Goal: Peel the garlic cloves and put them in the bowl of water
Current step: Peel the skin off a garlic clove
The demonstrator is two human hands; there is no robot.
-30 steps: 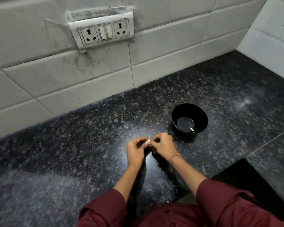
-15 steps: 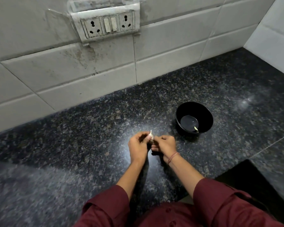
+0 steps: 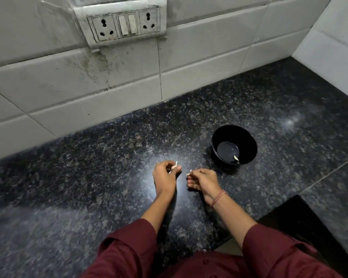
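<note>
Left hand [image 3: 165, 174] pinches a garlic clove [image 3: 174, 167]; right hand [image 3: 203, 180], just beside it, pinches a scrap of skin [image 3: 188, 173]. Bowl [image 3: 249, 141], far right, holds a peeled clove [image 3: 236, 158] in water. Risk: a loose pinch could drop the clove onto the counter [image 3: 88, 177].

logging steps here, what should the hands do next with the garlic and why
Probably drop the scrap of skin that the right hand pinches, then return to the garlic clove gripped by the left hand: papery skin seems to cling to it yet, so it looks unready for the black bowl, where one peeled clove lies in water.
</note>
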